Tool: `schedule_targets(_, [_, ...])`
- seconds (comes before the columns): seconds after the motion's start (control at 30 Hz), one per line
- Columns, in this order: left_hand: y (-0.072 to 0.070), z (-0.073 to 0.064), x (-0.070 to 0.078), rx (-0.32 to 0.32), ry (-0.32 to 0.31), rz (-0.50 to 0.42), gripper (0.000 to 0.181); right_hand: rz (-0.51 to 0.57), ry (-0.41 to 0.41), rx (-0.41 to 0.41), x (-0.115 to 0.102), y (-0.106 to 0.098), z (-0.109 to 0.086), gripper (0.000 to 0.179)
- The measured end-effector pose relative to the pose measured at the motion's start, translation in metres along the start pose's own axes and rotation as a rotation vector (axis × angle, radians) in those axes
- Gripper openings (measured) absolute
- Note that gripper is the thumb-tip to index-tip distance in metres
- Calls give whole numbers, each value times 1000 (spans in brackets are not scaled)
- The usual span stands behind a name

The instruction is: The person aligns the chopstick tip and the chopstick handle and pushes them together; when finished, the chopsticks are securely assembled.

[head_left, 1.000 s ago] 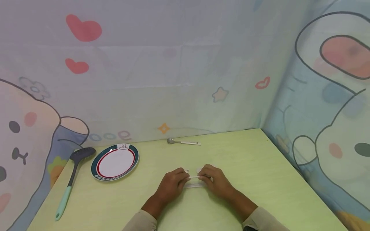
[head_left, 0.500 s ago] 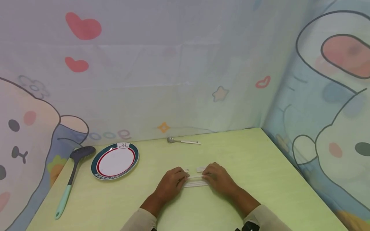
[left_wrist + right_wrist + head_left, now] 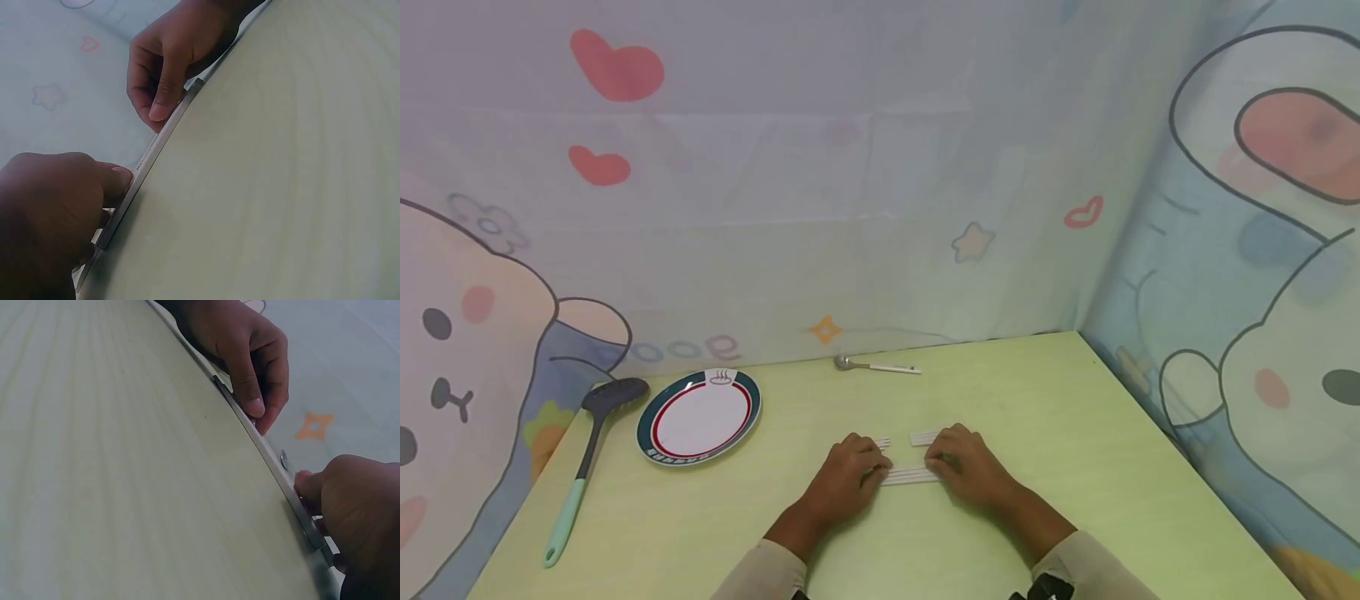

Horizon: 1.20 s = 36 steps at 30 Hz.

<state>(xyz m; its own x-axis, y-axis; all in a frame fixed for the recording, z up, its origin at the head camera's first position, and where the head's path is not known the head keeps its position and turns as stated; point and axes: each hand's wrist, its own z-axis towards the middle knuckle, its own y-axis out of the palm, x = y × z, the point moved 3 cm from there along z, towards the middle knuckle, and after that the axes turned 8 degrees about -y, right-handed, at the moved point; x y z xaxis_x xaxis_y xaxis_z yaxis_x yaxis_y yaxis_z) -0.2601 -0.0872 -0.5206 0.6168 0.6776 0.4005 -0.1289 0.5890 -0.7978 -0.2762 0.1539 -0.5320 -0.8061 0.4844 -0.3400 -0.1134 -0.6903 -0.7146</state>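
Several thin white sticks [image 3: 910, 476] lie side by side on the table, their ends covered by the fingers. My left hand [image 3: 848, 477] pinches the left end of the row's far stick, thumb and fingers curled. At the right end, my right hand [image 3: 967, 463] does the same. In the left wrist view a long pale stick edge [image 3: 147, 161] runs between both hands; the right wrist view shows that edge [image 3: 272, 459] too. Behind the left fingers, short white stick ends [image 3: 883, 443] show, and beyond the right fingers a white striped block of ends [image 3: 922, 437].
A white plate [image 3: 703, 419] with a dark green rim stands at the far left. Beside it lies a slotted black turner [image 3: 597, 446] with a mint handle. A small spoon [image 3: 876, 367] lies near the patterned back cloth [image 3: 775, 250].
A single white stick held between both hands has come down towards the front row and now lies against it. My right hand has shifted slightly right.
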Motion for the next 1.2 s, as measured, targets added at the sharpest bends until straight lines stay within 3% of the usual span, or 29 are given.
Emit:
schedule_targets(0.13, [1, 0, -1, -23, -27, -19, 5, -8, 30, -31, 0, -1, 0, 8])
schedule_targets(0.37, [0, -2, 1, -45, -61, -7, 18, 7, 41, -40, -2, -2, 1, 7])
schedule_targets(0.47, [-1, -2, 1, -5, -56, -1, 15, -4, 37, -29, -2, -1, 1, 7])
schedule_targets(0.57, [-2, -1, -1, 77, -63, 28, 11, -45, 37, -11, 1, 0, 2, 8])
schedule_targets(0.73, [-4, 3, -11, 179, -147, 52, 4, -77, 98, 34, 9, 0, 4, 7])
schedule_targets(0.9, [-6, 6, -21, 157, -223, -1, 5, -41, 144, 74, 17, -2, 5, 9])
schedule_targets(1.2, [-5, 5, -29, 133, -251, -1, 7, -8, 213, 51, 24, -3, 6, 9])
